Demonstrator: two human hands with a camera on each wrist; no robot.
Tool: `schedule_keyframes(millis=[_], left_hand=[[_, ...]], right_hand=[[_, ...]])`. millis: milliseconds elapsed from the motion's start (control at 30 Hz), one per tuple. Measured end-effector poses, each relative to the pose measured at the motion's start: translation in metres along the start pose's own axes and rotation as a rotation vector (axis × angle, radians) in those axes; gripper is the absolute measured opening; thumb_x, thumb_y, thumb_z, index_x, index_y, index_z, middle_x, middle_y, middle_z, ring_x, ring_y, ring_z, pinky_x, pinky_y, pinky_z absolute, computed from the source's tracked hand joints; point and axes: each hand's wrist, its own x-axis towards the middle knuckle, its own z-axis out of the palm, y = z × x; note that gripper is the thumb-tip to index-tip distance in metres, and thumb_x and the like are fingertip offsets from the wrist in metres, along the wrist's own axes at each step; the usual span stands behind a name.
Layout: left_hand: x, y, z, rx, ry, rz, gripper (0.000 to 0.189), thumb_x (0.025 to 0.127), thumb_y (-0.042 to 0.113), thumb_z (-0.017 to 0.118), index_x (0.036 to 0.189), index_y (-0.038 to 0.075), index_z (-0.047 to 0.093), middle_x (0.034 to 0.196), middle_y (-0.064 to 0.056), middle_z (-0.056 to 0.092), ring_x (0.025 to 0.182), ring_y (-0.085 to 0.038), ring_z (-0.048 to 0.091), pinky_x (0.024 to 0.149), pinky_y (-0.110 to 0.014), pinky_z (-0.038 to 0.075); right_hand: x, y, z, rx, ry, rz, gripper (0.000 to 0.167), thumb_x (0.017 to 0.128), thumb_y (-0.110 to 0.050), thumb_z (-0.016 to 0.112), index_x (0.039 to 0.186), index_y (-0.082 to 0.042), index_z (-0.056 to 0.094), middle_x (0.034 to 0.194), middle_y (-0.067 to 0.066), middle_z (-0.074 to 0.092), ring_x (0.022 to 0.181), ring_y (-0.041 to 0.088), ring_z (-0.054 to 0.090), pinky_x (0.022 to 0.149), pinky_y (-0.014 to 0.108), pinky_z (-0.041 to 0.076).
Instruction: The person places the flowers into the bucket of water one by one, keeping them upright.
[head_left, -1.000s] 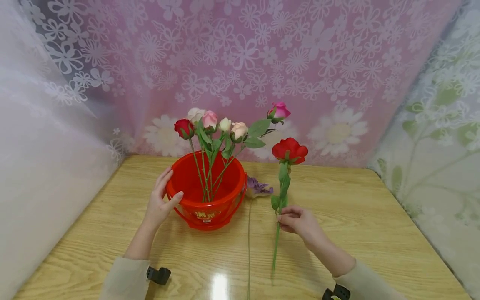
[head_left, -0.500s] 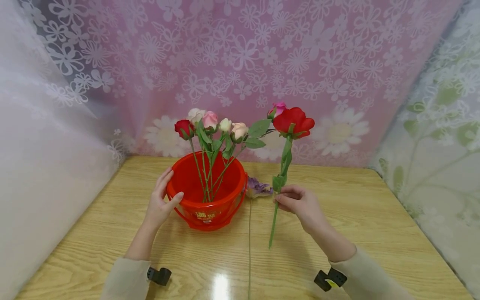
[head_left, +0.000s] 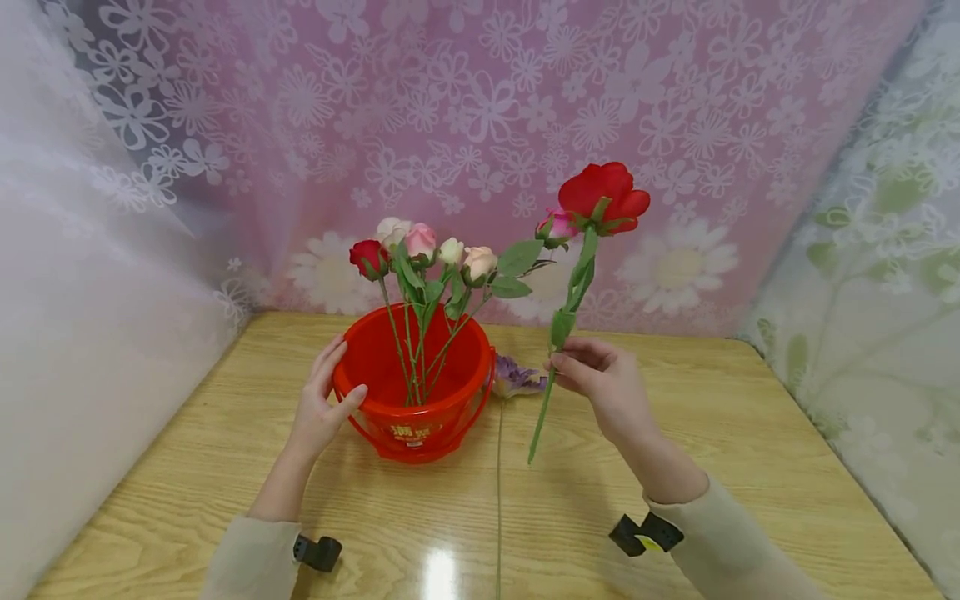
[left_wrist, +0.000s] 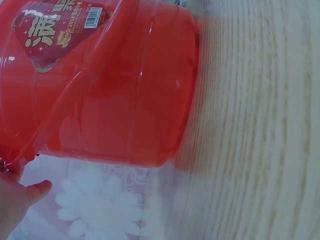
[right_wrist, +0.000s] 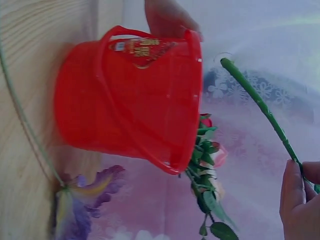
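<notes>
A red plastic bucket stands on the wooden table, holding several artificial roses in red, white, pink and peach. My left hand holds its left rim, thumb at the rim and fingers along the outer side. In the air to the right of the bucket, my right hand pinches the green stem of a red artificial flower. That flower leans slightly right, and its lower stem end hangs free. A magenta rose from the bucket is partly covered by the red bloom.
A purple artificial flower lies on the table right of the bucket, its long thin stem running toward the front edge. A pink flowered curtain hangs behind the table, with pale curtains at both sides.
My right hand has raised the red flower upward and a little to the right, its stem tilting more. The left hand and the bucket have stayed in place.
</notes>
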Motion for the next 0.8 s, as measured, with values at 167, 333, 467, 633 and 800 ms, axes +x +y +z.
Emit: schedule_keyframes(millis=[167,333,467,633,800], left_hand=[[0.001,0.001,-0.001,0.000,-0.001,-0.007,0.058,0.077,-0.011,0.052,0.129,-0.018,0.026,0.138,-0.028,0.017,0.123,-0.040,0.025,0.092,-0.010,0.028],[0.000,0.000,0.000,-0.009,-0.001,0.005,0.058,0.077,-0.012,0.053,0.128,-0.019,0.027,0.138,-0.030,0.017,0.122,-0.041,0.024,0.091,-0.009,0.028],[-0.001,-0.001,0.001,-0.015,0.000,0.020,0.059,0.076,-0.014,0.053,0.128,-0.020,0.026,0.137,-0.031,0.016,0.122,-0.043,0.024,0.091,-0.010,0.029],[-0.001,-0.001,0.000,-0.021,-0.002,0.020,0.059,0.076,-0.015,0.052,0.128,-0.020,0.026,0.137,-0.031,0.016,0.123,-0.042,0.022,0.092,-0.009,0.028],[0.000,0.000,-0.001,-0.015,-0.005,0.012,0.059,0.077,-0.013,0.053,0.129,-0.019,0.025,0.138,-0.030,0.016,0.123,-0.042,0.023,0.092,-0.010,0.028]], right_hand=[[0.008,-0.015,0.004,0.088,0.024,-0.084,0.013,0.083,0.000,0.057,0.096,0.003,0.059,0.080,0.000,0.062,0.077,0.014,0.062,0.072,0.028,0.050],[0.016,-0.027,0.009,0.184,0.059,-0.078,0.010,0.083,-0.001,0.058,0.093,-0.001,0.059,0.082,0.003,0.060,0.077,0.014,0.061,0.073,0.027,0.050],[0.024,-0.032,0.014,0.259,0.078,-0.087,0.012,0.083,-0.002,0.059,0.094,0.002,0.056,0.083,0.005,0.059,0.078,0.016,0.060,0.073,0.026,0.050],[0.035,-0.036,0.024,0.345,0.117,-0.108,0.013,0.082,0.001,0.058,0.094,0.004,0.054,0.080,0.006,0.058,0.075,0.015,0.061,0.070,0.025,0.050],[0.046,-0.037,0.035,0.354,0.167,-0.113,0.022,0.082,0.002,0.058,0.102,0.010,0.051,0.079,0.006,0.055,0.072,0.014,0.059,0.069,0.025,0.051]])
